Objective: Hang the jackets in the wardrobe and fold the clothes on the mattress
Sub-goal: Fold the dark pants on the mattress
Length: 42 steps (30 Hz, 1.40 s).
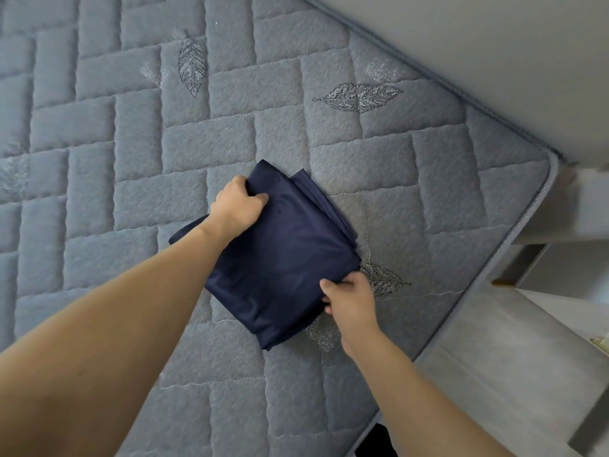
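Observation:
A navy blue garment (283,255), folded into a compact rectangle, lies on the grey quilted mattress (131,133) near its right corner. My left hand (237,206) grips the garment's far left edge, fingers curled over the fabric. My right hand (349,301) pinches its near right corner. A small flap of the cloth sticks out to the left under my left forearm. No jacket or wardrobe is in view.
The mattress edge (514,225) runs diagonally at the right, with a grey wall (494,44) behind it. Pale furniture with a ledge (560,206) and a grey floor (494,374) lie beyond the corner. Bare mattress stretches to the left.

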Available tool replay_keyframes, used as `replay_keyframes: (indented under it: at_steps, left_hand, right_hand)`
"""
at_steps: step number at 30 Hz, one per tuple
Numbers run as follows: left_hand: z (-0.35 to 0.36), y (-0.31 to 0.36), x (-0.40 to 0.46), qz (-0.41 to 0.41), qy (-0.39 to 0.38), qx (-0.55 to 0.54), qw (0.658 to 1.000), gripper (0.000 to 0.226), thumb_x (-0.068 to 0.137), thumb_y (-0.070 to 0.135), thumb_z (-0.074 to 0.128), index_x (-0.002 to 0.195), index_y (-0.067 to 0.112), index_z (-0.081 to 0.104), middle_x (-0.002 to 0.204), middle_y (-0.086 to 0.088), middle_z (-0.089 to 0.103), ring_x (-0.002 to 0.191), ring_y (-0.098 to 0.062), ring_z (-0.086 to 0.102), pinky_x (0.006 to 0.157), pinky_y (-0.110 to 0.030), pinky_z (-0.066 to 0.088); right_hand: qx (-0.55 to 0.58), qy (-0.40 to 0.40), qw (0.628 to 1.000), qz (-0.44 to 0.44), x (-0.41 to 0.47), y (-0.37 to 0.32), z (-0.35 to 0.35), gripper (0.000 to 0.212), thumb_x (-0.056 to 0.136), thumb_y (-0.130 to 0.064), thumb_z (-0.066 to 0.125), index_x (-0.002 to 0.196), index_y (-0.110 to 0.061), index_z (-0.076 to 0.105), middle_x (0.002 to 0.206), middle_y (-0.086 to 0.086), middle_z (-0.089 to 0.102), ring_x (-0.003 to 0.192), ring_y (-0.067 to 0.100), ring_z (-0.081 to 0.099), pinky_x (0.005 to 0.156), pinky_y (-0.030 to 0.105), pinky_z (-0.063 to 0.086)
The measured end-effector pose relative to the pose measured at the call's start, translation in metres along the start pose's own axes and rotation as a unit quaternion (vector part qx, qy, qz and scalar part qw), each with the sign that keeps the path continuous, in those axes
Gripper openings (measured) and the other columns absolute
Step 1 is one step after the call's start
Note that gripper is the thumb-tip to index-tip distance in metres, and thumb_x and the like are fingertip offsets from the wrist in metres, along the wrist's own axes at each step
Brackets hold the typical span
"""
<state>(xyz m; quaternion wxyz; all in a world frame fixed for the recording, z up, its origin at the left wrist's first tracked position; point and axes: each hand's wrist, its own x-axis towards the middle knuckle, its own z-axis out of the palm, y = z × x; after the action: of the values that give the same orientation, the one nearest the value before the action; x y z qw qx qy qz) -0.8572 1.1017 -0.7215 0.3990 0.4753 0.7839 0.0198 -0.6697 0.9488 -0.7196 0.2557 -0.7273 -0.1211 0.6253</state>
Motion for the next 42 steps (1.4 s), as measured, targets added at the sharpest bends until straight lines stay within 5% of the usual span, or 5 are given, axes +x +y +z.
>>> replay_keyframes:
  at_steps: [14, 23, 28, 36, 42]
  left_hand:
    - [0.018, 0.026, -0.005, 0.112, -0.009, 0.007, 0.994, 0.031, 0.100, 0.046, 0.046, 0.109, 0.016, 0.045, 0.116, -0.005, 0.053, 0.113, -0.028, 0.048, 0.101, -0.049, 0.039]
    - [-0.012, 0.000, -0.003, 0.008, -0.119, 0.060, 0.991, 0.069, 0.084, 0.065, 0.061, 0.135, 0.020, 0.050, 0.119, 0.006, 0.057, 0.108, -0.019, 0.055, 0.093, -0.032, 0.040]
    - [-0.014, -0.009, -0.015, -0.034, -0.148, -0.008, 0.988, 0.053, 0.081, 0.063, 0.068, 0.110, 0.018, 0.066, 0.095, 0.006, 0.069, 0.087, -0.016, 0.066, 0.084, -0.031, 0.049]
    - [0.002, 0.000, -0.070, -0.089, -0.111, -0.137, 0.980, 0.046, 0.081, 0.057, 0.072, 0.092, 0.012, 0.068, 0.084, -0.003, 0.073, 0.074, -0.019, 0.070, 0.055, -0.025, 0.051]
    - [0.021, 0.040, -0.148, -0.085, -0.132, -0.180, 0.971, 0.049, 0.079, 0.055, 0.075, 0.096, 0.010, 0.071, 0.090, -0.006, 0.074, 0.082, -0.025, 0.072, 0.075, -0.035, 0.059]
  right_hand:
    - [0.035, 0.010, 0.996, 0.079, 0.010, 0.004, -0.019, 0.033, 0.092, -0.040, 0.064, 0.111, -0.017, 0.050, 0.101, -0.001, 0.060, 0.090, 0.021, 0.061, 0.081, 0.039, 0.053]
    - [0.118, -0.005, 0.981, 0.154, 0.025, -0.005, 0.029, 0.116, 0.034, -0.064, 0.082, 0.136, -0.020, 0.049, 0.137, 0.002, 0.053, 0.119, 0.028, 0.055, 0.103, 0.046, 0.047]
    - [0.227, -0.032, 0.966, 0.118, 0.029, -0.009, 0.025, 0.057, 0.083, -0.032, 0.077, 0.131, -0.019, 0.049, 0.126, 0.006, 0.062, 0.111, 0.030, 0.062, 0.097, 0.053, 0.050]
    - [0.159, -0.036, 0.984, 0.065, 0.027, -0.017, -0.021, 0.071, 0.077, -0.046, 0.076, 0.138, -0.024, 0.046, 0.131, 0.003, 0.060, 0.111, 0.026, 0.063, 0.097, 0.049, 0.051]
    - [0.099, 0.004, 0.993, 0.062, -0.039, -0.038, -0.101, 0.031, 0.091, -0.037, 0.068, 0.114, -0.022, 0.054, 0.115, 0.004, 0.063, 0.108, 0.028, 0.062, 0.100, 0.048, 0.049]
